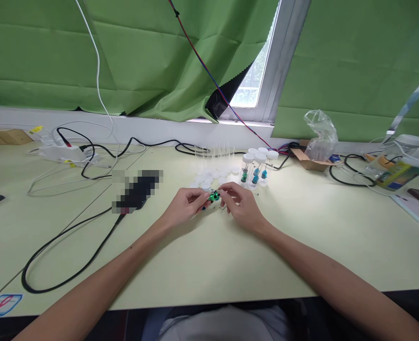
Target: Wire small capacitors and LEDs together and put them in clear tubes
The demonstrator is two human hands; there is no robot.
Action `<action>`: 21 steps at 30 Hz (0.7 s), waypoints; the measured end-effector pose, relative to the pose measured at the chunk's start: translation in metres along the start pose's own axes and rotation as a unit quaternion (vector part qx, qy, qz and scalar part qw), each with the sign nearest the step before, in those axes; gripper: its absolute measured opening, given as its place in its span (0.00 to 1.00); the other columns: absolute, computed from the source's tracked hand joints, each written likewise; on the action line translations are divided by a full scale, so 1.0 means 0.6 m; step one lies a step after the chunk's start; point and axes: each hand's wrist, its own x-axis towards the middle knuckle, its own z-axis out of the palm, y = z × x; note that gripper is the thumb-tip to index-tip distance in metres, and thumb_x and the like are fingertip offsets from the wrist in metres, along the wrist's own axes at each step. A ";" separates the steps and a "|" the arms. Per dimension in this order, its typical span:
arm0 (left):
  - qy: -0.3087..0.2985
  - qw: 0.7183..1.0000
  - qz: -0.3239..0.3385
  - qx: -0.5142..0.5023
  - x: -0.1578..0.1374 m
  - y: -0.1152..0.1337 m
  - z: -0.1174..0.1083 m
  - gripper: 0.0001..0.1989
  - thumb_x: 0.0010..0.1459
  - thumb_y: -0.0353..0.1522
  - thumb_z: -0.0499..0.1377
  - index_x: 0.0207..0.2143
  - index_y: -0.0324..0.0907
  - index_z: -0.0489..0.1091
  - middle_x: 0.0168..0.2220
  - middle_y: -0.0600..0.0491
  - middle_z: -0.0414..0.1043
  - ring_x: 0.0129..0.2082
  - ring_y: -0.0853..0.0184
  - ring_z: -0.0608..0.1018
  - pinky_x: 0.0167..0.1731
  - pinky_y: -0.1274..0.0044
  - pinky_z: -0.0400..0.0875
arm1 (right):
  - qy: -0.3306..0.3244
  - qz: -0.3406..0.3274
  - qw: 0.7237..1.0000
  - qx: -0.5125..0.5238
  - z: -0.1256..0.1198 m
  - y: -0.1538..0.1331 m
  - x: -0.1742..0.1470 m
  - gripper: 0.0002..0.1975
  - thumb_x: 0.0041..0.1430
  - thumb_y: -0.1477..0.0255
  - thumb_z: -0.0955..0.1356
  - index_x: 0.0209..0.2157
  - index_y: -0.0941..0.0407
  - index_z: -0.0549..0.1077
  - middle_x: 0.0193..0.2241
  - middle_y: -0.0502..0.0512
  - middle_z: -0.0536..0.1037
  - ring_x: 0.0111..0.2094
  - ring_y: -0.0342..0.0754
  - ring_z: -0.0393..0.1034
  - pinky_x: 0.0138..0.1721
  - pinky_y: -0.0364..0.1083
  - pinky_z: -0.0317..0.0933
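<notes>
"Green part (214, 195): where is it lying just now?"

"It is sitting between the two hands, above the pale worktop (209, 265). It is lying directly right of the left hand (186, 207), at that hand's fingertips, and left of the right hand (244, 208)."

"Which hand is being the nearer one?"

"Left, as I am judging it. Its thumb and fingers are closing on the part's left end in a narrow pinch. The right hand is reaching in from the other side, its fingers half curled and its tips lying at or just beside the right end. Whether those tips are gripping anything, I cannot tell."

"And the long axis?"

"It is seeming to run from left to right, across the gap between the hands, with the right end perhaps tilting slightly up. Too small for me to be certain."

"Appearance?"

"Bright green is showing, with dark patches breaking it up and shiny, metal-looking bits catching light along the top. The fingers are hiding both ends."

"Anything standing close?"

"Clear capped tubes (260, 158) are standing upright just beyond the right hand, holding green and blue pieces. More clear tubes (215, 161) are standing behind the part."
</notes>
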 end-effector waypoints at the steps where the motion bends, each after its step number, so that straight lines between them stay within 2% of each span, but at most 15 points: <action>1: 0.001 1.000 0.001 -0.001 0.000 0.001 0.000 0.24 0.63 0.48 0.55 0.24 0.39 0.70 0.20 0.56 0.59 0.22 0.71 0.60 0.23 0.76 0.53 | -0.002 -0.005 1.000 0.003 0.000 -0.001 0.000 0.11 0.66 0.61 0.66 0.40 0.54 0.73 0.38 0.55 0.76 0.30 0.44 0.73 0.26 0.43 0.66; 6: -0.004 1.000 -0.001 -0.004 0.000 -0.001 0.001 0.24 0.63 0.48 0.55 0.24 0.38 0.70 0.20 0.56 0.59 0.22 0.72 0.60 0.23 0.76 0.53 | -0.002 -0.010 1.000 0.002 0.000 0.003 0.000 0.11 0.65 0.61 0.66 0.42 0.54 0.72 0.38 0.55 0.77 0.30 0.44 0.72 0.26 0.43 0.66; 9: -0.012 1.000 -0.008 -0.002 0.000 -0.004 0.003 0.24 0.64 0.47 0.55 0.24 0.38 0.70 0.20 0.56 0.59 0.21 0.73 0.59 0.23 0.77 0.52 | 0.005 -0.011 1.000 -0.006 0.001 0.009 0.001 0.11 0.65 0.62 0.66 0.42 0.55 0.72 0.32 0.53 0.76 0.28 0.43 0.70 0.26 0.42 0.64; 15: -0.022 1.000 -0.019 -0.005 -0.001 -0.008 0.008 0.23 0.63 0.47 0.56 0.24 0.38 0.70 0.20 0.57 0.58 0.21 0.73 0.60 0.22 0.78 0.53 | 0.001 0.005 1.000 -0.013 0.003 0.010 0.002 0.13 0.68 0.61 0.63 0.38 0.55 0.72 0.20 0.46 0.69 0.22 0.41 0.63 0.25 0.42 0.60; 18: -0.019 1.000 -0.019 -0.001 -0.001 -0.007 0.006 0.23 0.63 0.47 0.55 0.25 0.38 0.70 0.20 0.57 0.58 0.21 0.73 0.59 0.22 0.77 0.52 | 0.005 0.015 1.000 -0.019 0.002 0.006 0.001 0.14 0.68 0.60 0.63 0.37 0.55 0.72 0.23 0.48 0.71 0.23 0.41 0.65 0.26 0.42 0.61; 21: -0.008 1.000 -0.015 -0.003 -0.001 -0.006 0.004 0.24 0.64 0.48 0.55 0.25 0.38 0.70 0.20 0.57 0.59 0.21 0.73 0.59 0.22 0.77 0.52 | 0.006 0.007 1.000 -0.021 0.000 0.005 0.001 0.12 0.66 0.61 0.65 0.40 0.55 0.73 0.34 0.54 0.76 0.28 0.43 0.70 0.26 0.42 0.63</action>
